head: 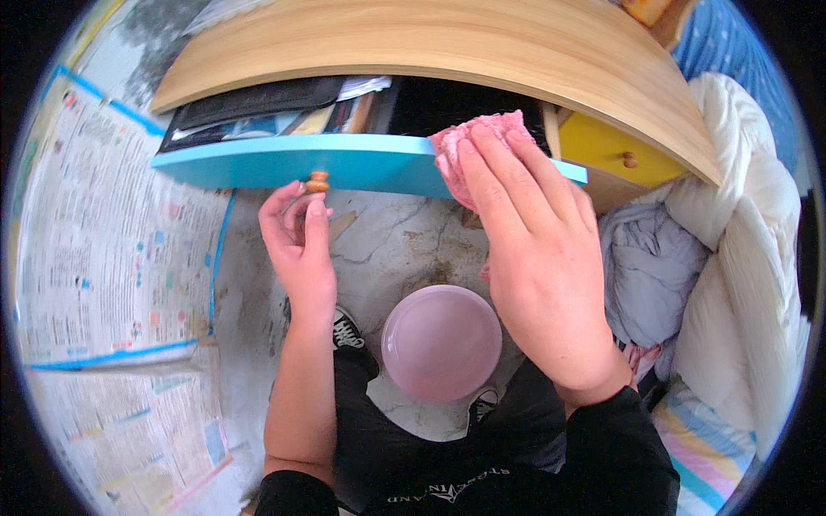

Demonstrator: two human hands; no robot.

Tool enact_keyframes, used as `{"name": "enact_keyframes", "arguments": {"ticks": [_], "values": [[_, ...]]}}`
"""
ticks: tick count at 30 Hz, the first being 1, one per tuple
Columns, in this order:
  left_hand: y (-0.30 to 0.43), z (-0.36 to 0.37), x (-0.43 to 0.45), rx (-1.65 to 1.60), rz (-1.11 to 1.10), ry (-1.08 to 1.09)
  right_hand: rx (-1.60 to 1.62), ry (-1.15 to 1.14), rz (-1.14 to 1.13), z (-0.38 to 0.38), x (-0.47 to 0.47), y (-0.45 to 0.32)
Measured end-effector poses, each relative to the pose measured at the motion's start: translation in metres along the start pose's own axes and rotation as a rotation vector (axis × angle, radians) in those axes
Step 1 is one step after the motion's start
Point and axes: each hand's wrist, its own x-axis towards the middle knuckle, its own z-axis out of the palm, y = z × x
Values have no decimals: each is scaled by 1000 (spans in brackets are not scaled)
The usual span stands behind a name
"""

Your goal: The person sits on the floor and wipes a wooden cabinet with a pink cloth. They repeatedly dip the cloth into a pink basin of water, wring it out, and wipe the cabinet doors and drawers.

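Note:
A blue drawer front stands pulled out below a wooden desktop. My left hand has its fingertips at the round wooden knob on that front; the thumb lies just below it. Over the drawer's top edge, right of the middle, my right hand presses a folded pink cloth, its fingers laid flat along it. Inside the open drawer are a black case, white papers and several books or booklets on the left. The dark right part of the drawer is hard to make out.
A pink basin stands on the marble-patterned floor between my feet. Newspaper-like printed sheets cover the left wall side. Right are a yellow drawer, a grey cloth bundle and a white quilt over striped bedding.

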Motion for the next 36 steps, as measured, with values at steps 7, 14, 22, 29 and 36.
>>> {"name": "enact_keyframes", "arguments": {"ticks": [7,14,22,29,36], "values": [[-47,-77,-13,293,165,58,67,25,-177,5,12,3],[-66,-85,21,548,414,123,-53,113,-312,49,51,-55],[-38,-117,56,722,500,176,87,338,-415,147,140,-188],[0,-122,70,213,267,-116,143,461,-472,203,187,-231],[-59,-113,61,394,258,-126,108,419,-450,183,178,-227]]}}
